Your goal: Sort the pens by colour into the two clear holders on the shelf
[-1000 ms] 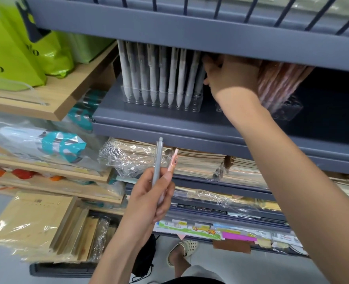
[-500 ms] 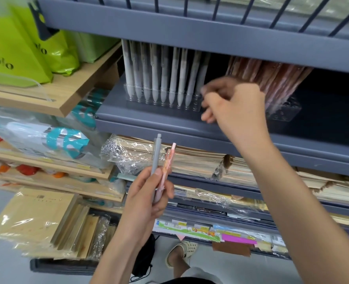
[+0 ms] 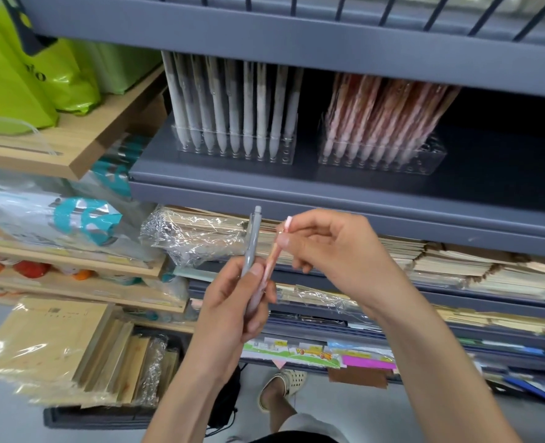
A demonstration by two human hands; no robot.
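My left hand [image 3: 232, 302] holds a grey pen [image 3: 252, 243] and a pink pen [image 3: 276, 251] upright in front of the shelves. My right hand [image 3: 332, 247] pinches the top of the pink pen between thumb and fingers. On the grey shelf [image 3: 264, 183] above stand two clear holders. The left holder [image 3: 282, 155] carries a row of wrapped grey-white pens [image 3: 232, 103]. The right holder [image 3: 424, 158] carries wrapped pink pens [image 3: 386, 113], which lean to the right. Both hands are well below the holders.
An upper shelf edge [image 3: 296, 43] overhangs the pen tops. Green bags [image 3: 25, 81] sit on a wooden shelf at left. Wrapped notebooks [image 3: 201, 235] and paper stacks [image 3: 488, 270] fill the lower shelves. Wrapped wooden boards [image 3: 57, 350] lie at bottom left. My sandalled foot [image 3: 284, 385] is on the floor.
My right hand has come down from the pink pen holder to my left hand and taken hold of the pink pen's top. The left hand has stayed in place.
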